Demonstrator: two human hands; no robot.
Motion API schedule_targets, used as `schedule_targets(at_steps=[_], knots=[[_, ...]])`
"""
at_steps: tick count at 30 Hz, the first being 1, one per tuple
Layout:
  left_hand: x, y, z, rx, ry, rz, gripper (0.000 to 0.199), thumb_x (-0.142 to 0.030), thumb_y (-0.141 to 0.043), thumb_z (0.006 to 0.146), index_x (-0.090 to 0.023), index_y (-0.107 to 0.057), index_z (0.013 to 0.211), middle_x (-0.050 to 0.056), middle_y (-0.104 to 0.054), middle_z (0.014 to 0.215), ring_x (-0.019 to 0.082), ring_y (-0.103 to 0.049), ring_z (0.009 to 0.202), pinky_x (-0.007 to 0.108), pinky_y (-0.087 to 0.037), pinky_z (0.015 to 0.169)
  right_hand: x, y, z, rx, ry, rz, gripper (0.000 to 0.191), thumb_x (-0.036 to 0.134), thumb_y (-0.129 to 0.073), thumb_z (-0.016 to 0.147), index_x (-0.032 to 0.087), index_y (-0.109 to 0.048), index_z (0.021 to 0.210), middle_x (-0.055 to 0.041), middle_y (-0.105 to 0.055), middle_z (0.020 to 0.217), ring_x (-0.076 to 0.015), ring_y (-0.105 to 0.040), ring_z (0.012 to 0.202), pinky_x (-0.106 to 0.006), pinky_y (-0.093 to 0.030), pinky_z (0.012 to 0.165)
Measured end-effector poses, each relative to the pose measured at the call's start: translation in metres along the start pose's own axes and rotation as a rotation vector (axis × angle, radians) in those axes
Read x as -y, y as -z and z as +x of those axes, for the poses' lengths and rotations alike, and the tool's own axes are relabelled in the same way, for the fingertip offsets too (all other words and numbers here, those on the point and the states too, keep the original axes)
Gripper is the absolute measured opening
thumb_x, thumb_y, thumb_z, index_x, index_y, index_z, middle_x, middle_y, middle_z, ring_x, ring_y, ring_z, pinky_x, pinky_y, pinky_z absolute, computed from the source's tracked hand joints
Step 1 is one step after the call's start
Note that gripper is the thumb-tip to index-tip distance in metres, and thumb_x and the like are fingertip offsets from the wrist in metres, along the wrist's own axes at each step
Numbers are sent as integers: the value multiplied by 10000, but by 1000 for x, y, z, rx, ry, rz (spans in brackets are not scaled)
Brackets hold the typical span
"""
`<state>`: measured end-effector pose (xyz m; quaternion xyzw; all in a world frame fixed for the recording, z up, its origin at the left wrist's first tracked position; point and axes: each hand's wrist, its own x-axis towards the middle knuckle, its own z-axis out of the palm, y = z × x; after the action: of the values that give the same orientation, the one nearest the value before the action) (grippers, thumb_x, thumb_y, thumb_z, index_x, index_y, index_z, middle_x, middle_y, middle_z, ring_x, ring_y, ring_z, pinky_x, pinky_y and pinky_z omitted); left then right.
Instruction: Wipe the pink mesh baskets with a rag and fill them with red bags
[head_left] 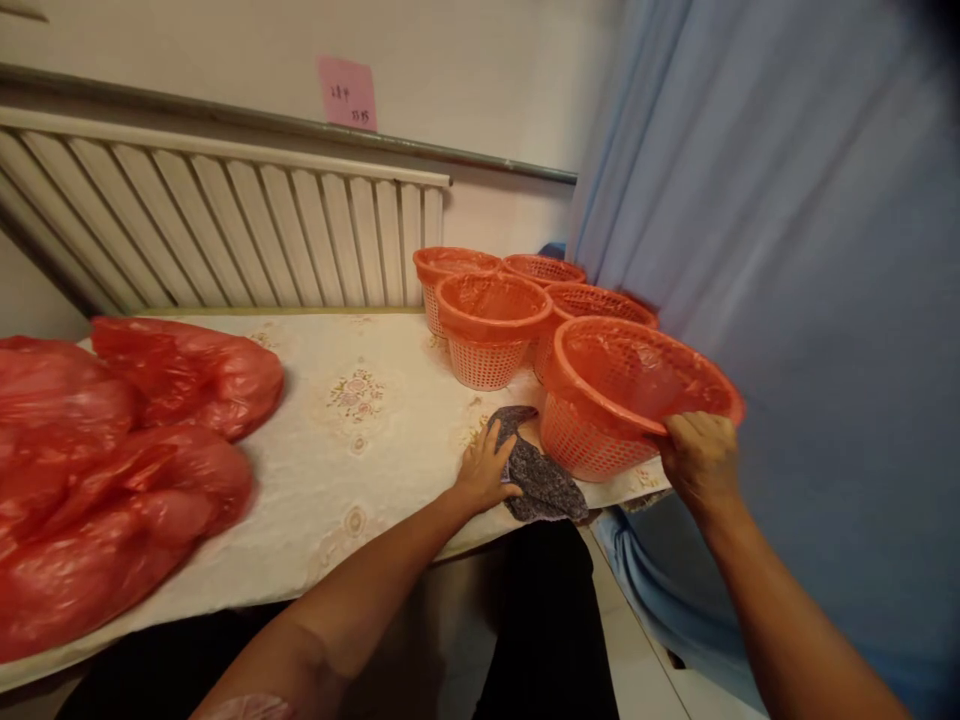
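Observation:
My right hand (703, 458) is closed over the near right rim of an orange-red plastic basket (589, 435), which stands upright at the table's right end. Thin red plastic lines this basket and folds over its rim. My left hand (486, 472), fingers spread, rests at the left edge of a dark grey speckled cloth (546, 482). The cloth lies crumpled in front of the basket, by the table's front edge. Whether the left fingertips press on the cloth or only touch it is hard to tell.
Several similar lined baskets (489, 362) cluster behind, near the wall. Full-looking red plastic bags (112, 500) cover the left end of the flower-patterned tablecloth (315, 460). A radiator (300, 230) runs along the back. A blue curtain (810, 300) hangs close on the right.

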<state>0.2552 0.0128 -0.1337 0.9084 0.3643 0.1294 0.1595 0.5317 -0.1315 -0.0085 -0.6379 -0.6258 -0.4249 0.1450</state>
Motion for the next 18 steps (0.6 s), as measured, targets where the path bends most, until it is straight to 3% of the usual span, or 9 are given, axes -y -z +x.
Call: schedule_targets(at_steps=[3, 6, 8, 11, 14, 18], knots=[[-1, -14, 27, 127, -5, 70, 1000, -542, -782, 602, -278, -303, 1439, 118, 14, 1596, 403, -3, 1442, 681, -160, 1073, 6, -5, 0, 0, -7, 14, 264, 248, -521, 878, 177, -508, 624, -13, -492, 606, -160, -429, 651, -317, -279, 689], [4, -27, 36, 203, -10, 31, 784, -493, -783, 621, -241, -481, 1300, 128, -270, 1529, 398, -152, 1412, 670, -159, 1077, 12, -5, -1, 2, -17, 38, 268, 251, -512, 885, 178, -514, 627, -15, -492, 608, -162, -420, 654, -319, -277, 690], [7, -32, 33, 165, 8, -29, 554, -381, -744, 695, -205, -558, 1187, 129, -457, 1390, 355, -306, 1346, 597, -213, 1091, 15, -4, -1, 6, -24, 55, 275, 242, -500, 890, 179, -517, 622, -18, -492, 609, -163, -417, 659, -321, -276, 694], [9, -34, 22, 93, 55, -96, 275, -228, -659, 753, -169, -620, 1019, 135, -578, 1210, 306, -439, 1237, 491, -281, 1080, 21, 0, 0, 9, -17, 73, 279, 231, -494, 889, 183, -518, 615, -17, -483, 603, -166, -412, 659, -325, -271, 696], [10, -29, 15, 29, 142, -194, 175, -178, -629, 741, -173, -631, 916, 124, -631, 1105, 278, -515, 1154, 412, -347, 1039, 28, 3, 3, 7, -2, 104, 245, 226, -492, 882, 190, -534, 643, -16, -490, 614, -173, -415, 668, -325, -274, 702], [12, -20, 20, -103, 366, -374, 170, -183, -536, 794, -170, -625, 938, 91, -684, 994, 224, -623, 976, 319, -467, 868, 36, 8, 8, -10, -5, 163, 218, 208, -485, 877, 200, -542, 666, -20, -503, 631, -180, -417, 680, -324, -282, 713]])
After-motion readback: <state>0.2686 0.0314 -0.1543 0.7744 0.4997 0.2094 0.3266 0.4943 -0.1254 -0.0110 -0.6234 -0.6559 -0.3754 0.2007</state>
